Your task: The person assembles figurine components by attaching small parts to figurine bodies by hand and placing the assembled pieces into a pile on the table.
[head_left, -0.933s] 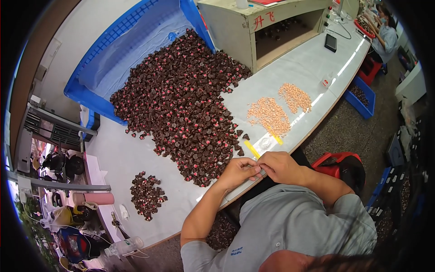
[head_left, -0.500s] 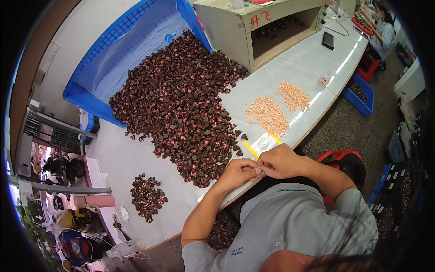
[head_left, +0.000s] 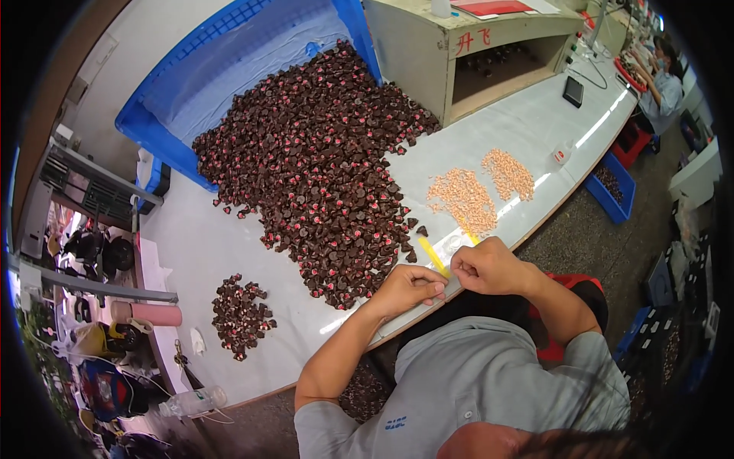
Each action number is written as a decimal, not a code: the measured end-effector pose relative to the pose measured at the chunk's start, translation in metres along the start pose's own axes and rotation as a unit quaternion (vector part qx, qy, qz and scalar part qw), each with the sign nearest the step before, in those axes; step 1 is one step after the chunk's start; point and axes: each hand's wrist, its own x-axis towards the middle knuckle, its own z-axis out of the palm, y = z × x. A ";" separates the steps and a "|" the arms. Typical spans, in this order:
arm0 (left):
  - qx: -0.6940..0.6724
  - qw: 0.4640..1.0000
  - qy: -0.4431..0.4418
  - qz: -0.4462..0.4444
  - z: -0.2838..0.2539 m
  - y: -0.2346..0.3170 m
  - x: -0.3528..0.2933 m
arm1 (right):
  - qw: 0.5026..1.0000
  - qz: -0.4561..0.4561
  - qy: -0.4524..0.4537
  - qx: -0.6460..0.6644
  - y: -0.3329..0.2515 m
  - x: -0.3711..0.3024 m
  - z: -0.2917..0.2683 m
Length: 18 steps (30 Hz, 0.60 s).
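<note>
My left hand (head_left: pixel 411 291) is closed at the table's front edge, thumb pressed against the fingers. Just right of it, my right hand (head_left: pixel 492 268) is curled shut, with a small gap between the two. Anything in either hand is too small or hidden to make out. Beyond them, a yellow strip (head_left: pixel 433 256) lies on the table. Left of it spreads a large heap of small dark parts (head_left: pixel 329 183), many with pink-red centres. Past the right hand lie two patches of tiny copper-coloured pieces, a nearer patch (head_left: pixel 463 200) and a farther patch (head_left: pixel 508 174).
A blue crate (head_left: pixel 172 99) lies tipped behind the heap. A small pile of dark parts (head_left: pixel 240 315) sits at the left. A beige open-fronted box (head_left: pixel 413 65) stands at the back, with a black device (head_left: pixel 573 92) to its right. Another person (head_left: pixel 664 84) sits far right.
My hands, fingertips together before, have moved slightly apart, the right one drawing rightward. The whole view has shifted a little.
</note>
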 end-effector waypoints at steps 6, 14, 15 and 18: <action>-0.003 0.999 0.032 -0.013 -0.005 0.003 0.000 | 0.998 0.057 0.009 -0.016 0.011 -0.008 0.003; -0.015 0.999 0.046 -0.012 -0.005 0.001 0.000 | 0.982 0.033 0.137 -0.127 0.014 -0.031 0.023; -0.012 0.999 0.043 -0.013 -0.004 0.001 0.000 | 0.981 0.035 0.139 -0.127 0.012 -0.030 0.027; -0.007 0.999 0.046 -0.020 -0.003 0.001 0.001 | 0.973 0.008 0.101 -0.206 0.010 -0.028 0.036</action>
